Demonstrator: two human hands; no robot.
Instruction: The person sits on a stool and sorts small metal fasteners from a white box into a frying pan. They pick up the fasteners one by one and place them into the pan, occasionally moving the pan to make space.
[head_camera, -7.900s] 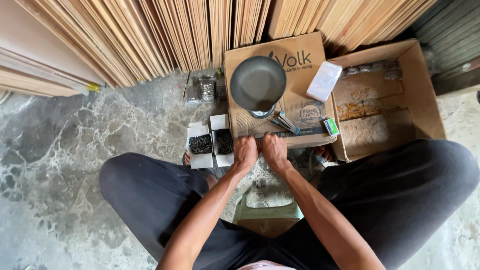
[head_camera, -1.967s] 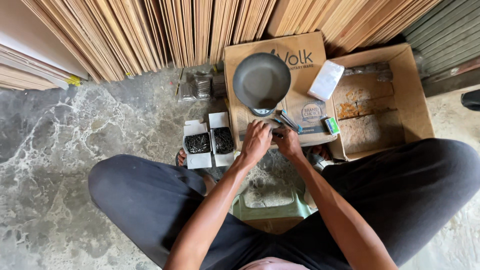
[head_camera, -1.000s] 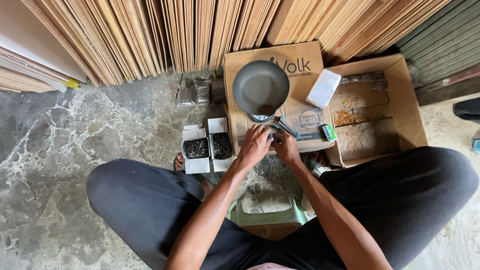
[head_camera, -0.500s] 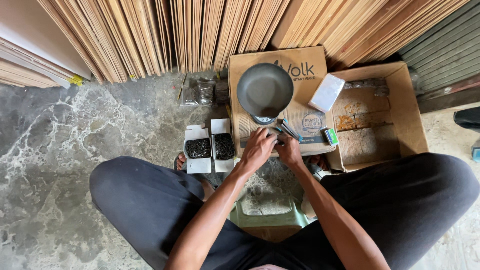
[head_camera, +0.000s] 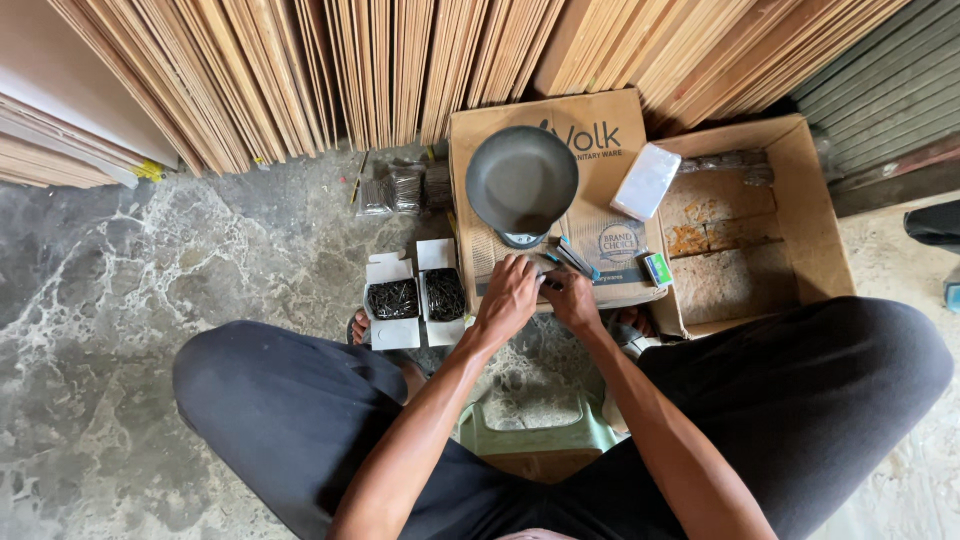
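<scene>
My left hand (head_camera: 508, 296) and my right hand (head_camera: 572, 298) meet, knuckles up, at the front edge of a flat cardboard box (head_camera: 590, 130). Their fingertips cover a small dark item; what it is stays hidden. Just beyond the fingers stands a weighing scale with a round dark pan (head_camera: 522, 182). A blue-handled tool (head_camera: 578, 261) lies on the cardboard beside my right fingers. Left of my left hand, two small white boxes of dark nails (head_camera: 393, 299) (head_camera: 444, 293) sit open on the floor.
An open brown carton (head_camera: 800, 200) sits to the right, a white packet (head_camera: 646, 180) on its edge. Plywood sheets (head_camera: 400, 60) lean along the back. Clear bags of nails (head_camera: 392, 188) lie on the marbled floor. A green stool (head_camera: 535, 440) shows between my knees.
Both hands have crept forward from in front of the box onto its front edge and stay together there. The view shifted slightly; nothing else moved.
</scene>
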